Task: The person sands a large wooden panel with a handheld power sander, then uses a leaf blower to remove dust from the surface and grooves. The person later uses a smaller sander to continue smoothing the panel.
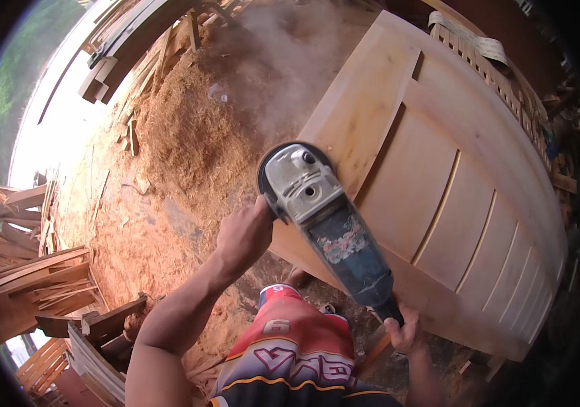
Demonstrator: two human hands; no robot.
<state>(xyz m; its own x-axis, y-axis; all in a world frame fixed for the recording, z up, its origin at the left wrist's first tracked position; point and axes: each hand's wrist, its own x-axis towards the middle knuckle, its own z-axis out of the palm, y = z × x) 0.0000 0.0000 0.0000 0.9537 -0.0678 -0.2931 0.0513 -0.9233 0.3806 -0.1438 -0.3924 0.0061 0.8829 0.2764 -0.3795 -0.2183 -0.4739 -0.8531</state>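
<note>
An angle grinder (334,220) with a dark blue body, a scuffed metal gear head and a dark round disc lies across the near left edge of a pale wooden panel (466,183). My left hand (246,230) is closed at the side of the gear head; whatever handle it grips is hidden behind the fingers. Around the tool's narrow rear end wraps my right hand (406,330). The disc sits on or just above the panel's corner board; I cannot tell which. Several slats with narrow gaps make up the panel. Pale dust hangs in the air beyond the disc.
A heap of wood shavings (188,136) covers the ground ahead, left of the panel. Stacked boards (134,41) stand at the far left, with scrap timber (32,285) at the near left. A slatted wooden piece (493,74) lies past the panel's far edge.
</note>
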